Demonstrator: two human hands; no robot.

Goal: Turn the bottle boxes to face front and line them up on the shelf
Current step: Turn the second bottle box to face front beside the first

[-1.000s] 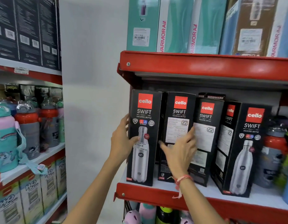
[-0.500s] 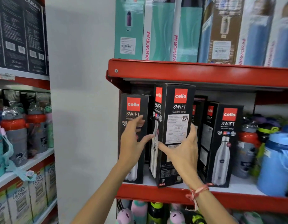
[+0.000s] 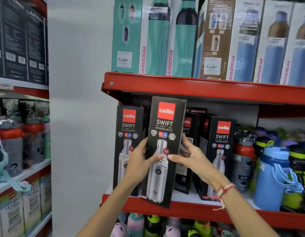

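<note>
Bottle box point(image 3: 163, 151), frame centre, front shows "cello SWIFT VACUSTEEL BOTTLE", base overhanging red shelf edge point(image 3: 191, 213). Left hand point(image 3: 139, 161) and right hand point(image 3: 187, 156) clasp box sides, thumbs across front. Neighbouring cello box point(image 3: 129, 139) stands left.

— What's up on the top shelf?
— Tall Varmora cartons: teal ones point(image 3: 155, 38), a brown one point(image 3: 213, 40), blue ones point(image 3: 245, 43).
— And at the right edge?
— A blue lidded jug point(image 3: 273, 177), with green-capped bottles point(image 3: 300, 161) beside it.
— Left rack?
— Red-collared grey bottles point(image 3: 11, 144), dark Larah boxes point(image 3: 20, 40) above them.
— Lower down?
— Pink animal-headed bottles point(image 3: 121, 228).
</note>
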